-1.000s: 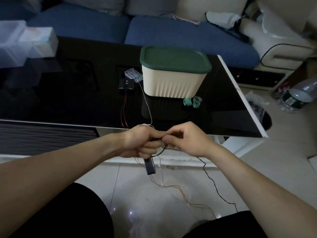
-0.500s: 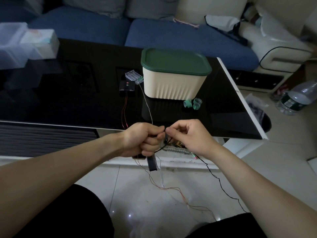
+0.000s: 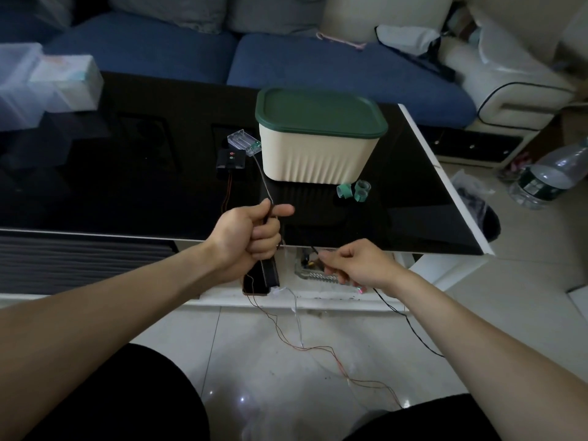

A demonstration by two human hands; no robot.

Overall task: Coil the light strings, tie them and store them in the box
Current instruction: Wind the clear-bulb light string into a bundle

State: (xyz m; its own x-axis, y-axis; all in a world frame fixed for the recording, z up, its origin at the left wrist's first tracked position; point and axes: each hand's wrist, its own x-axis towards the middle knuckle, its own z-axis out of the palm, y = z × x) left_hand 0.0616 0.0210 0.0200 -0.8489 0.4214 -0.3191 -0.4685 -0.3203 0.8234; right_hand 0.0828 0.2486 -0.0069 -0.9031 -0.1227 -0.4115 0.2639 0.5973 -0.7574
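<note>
In front of the box [image 3: 318, 154], my left hand [image 3: 251, 237] is gripping the black battery pack [image 3: 269, 272] while my right hand [image 3: 356, 262] fingers are pinching the thin, limp, tangle-prone black wire [image 3: 410, 326].

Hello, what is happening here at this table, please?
A person is winding up thin light strings. The left hand grips a black battery pack at the near edge of the black table; the right hand pinches a black wire that runs down to the floor. More wires lie loose on the tiles. Two other battery packs sit beside the cream box, whose green lid is on. Nothing looks tied or stored yet.
</note>
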